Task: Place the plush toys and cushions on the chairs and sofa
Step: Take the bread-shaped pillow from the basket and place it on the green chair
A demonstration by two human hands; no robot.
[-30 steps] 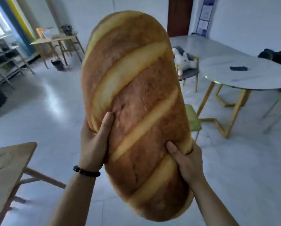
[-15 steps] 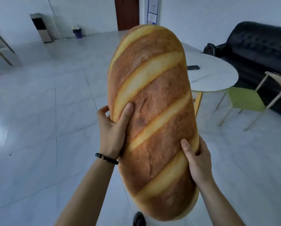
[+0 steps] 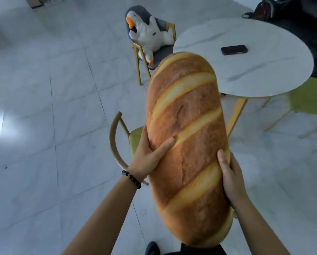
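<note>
A big bread-loaf cushion [image 3: 187,137] fills the middle of the view, held upright and tilted in the air. My left hand [image 3: 150,155] grips its left edge, thumb across the front. My right hand [image 3: 231,179] grips its lower right edge. Just behind and below the cushion stands a chair with a green seat [image 3: 135,140] and a curved wooden back, mostly hidden by the cushion. Farther off, a white goose plush [image 3: 150,34] sits on a grey chair [image 3: 163,50] with yellow legs. The black sofa [image 3: 301,17] is at the top right.
A round white marble table [image 3: 260,70] on yellow legs stands right of the cushion, with a dark phone [image 3: 234,50] on it. Another green chair [image 3: 308,100] is at the right edge. Pale tiled floor spreads to the left.
The view has swung and dipped: the goose plush chair and the near green chair have come into sight, the table is closer. Both hands keep their grip on the cushion.
</note>
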